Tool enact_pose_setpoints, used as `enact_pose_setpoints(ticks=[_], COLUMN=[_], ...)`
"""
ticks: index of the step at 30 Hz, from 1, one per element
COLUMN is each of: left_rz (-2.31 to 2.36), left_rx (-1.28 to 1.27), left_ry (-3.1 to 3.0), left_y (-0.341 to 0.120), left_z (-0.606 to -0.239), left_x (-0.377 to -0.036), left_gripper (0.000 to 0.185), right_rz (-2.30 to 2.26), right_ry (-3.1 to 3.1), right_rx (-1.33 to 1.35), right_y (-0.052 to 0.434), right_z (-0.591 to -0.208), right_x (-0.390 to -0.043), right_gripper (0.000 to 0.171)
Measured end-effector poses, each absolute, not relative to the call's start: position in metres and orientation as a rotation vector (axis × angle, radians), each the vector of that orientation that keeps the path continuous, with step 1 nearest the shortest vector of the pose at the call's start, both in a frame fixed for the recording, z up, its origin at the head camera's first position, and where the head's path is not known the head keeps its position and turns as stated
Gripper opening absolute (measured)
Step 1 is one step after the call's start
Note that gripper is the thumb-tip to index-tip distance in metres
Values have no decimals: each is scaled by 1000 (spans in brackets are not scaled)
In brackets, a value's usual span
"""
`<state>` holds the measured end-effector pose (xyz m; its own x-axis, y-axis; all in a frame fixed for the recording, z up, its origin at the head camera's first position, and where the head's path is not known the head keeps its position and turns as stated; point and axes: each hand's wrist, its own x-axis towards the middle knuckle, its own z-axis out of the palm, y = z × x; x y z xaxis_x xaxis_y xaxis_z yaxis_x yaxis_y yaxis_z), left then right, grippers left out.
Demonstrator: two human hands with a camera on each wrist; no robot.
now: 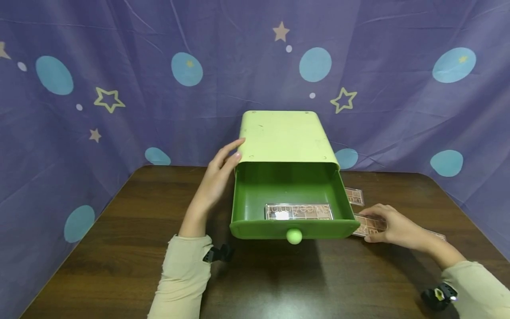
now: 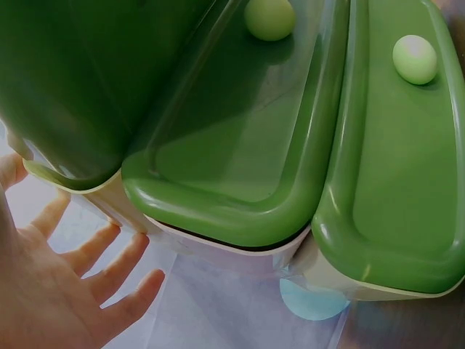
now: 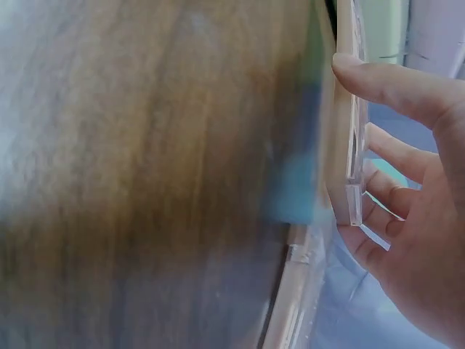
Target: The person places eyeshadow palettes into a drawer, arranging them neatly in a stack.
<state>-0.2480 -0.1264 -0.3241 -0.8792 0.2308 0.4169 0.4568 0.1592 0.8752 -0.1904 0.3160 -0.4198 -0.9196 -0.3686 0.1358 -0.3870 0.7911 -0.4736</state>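
Observation:
The green drawer cabinet (image 1: 284, 135) has its top drawer (image 1: 255, 229) pulled out, with an eyeshadow palette (image 1: 299, 212) lying inside near the front. My left hand (image 1: 215, 179) rests its fingertips against the cabinet's left side, fingers spread and extended. To the right of the drawer, my right hand (image 1: 402, 230) pinches another clear-lidded eyeshadow palette (image 1: 368, 226) by its long edges. In the right wrist view, the thumb is on one edge of this palette (image 3: 347, 138) and the fingers are on the other. The drawer's corner hides its left end in the head view.
Another palette (image 1: 354, 196) lies on the table behind the right hand, and one more (image 1: 438, 235) shows past that wrist. Two lower drawers with round knobs (image 2: 415, 59) are closed in the left wrist view. A patterned curtain (image 1: 239, 66) hangs behind the wooden table (image 1: 131, 243).

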Motion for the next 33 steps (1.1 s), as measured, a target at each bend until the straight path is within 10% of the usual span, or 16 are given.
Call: enact_pose_setpoints(ticks=[33], left_rz=[-1801], left_rx=[-658], left_ry=[-2246], left_y=[-126], left_z=[-323], left_x=[-247], left_gripper=[44], right_rz=[1053], right_ry=[-2576], right_rx=[497], right_y=[312], right_z=[-347], right_x=[-143], right_gripper=[59])
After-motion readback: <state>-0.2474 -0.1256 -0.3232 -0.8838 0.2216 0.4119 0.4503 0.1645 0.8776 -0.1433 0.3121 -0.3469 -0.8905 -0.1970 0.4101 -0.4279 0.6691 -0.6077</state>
